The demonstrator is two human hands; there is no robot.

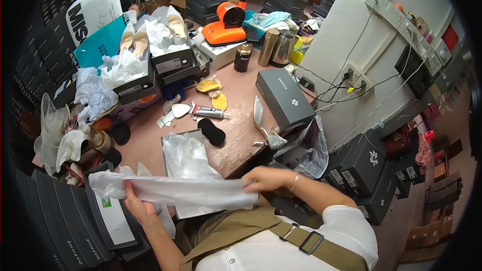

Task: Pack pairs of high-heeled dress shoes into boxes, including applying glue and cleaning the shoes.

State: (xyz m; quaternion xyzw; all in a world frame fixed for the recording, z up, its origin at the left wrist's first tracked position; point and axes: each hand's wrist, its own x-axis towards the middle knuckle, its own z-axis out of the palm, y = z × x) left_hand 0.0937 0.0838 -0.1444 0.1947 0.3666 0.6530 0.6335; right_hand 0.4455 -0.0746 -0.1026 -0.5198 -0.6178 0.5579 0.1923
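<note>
A long strip of folded white tissue paper (186,190) is stretched sideways in front of my body. My left hand (138,205) grips it from below near its left part, thumb up against the sheet. At its right end, the fingers of my right hand (268,179) are closed on the paper, slightly blurred. Beneath the strip lies an open shoe box (201,138) lined with crumpled white paper (183,155); the strip hides part of it. Beyond my right hand, a silvery high-heeled shoe (275,140) lies at the table edge, with another silvery shoe (258,113) behind it.
On the pink table (236,143) lie a black oval pad (211,132), a glue tube (210,112) and yellow pads (219,101). A closed grey shoe box (286,98) stands right, above a plastic-bag-lined bin (306,153). Dark shoe boxes (65,231) are stacked left; open boxes with shoes (134,40) stand behind.
</note>
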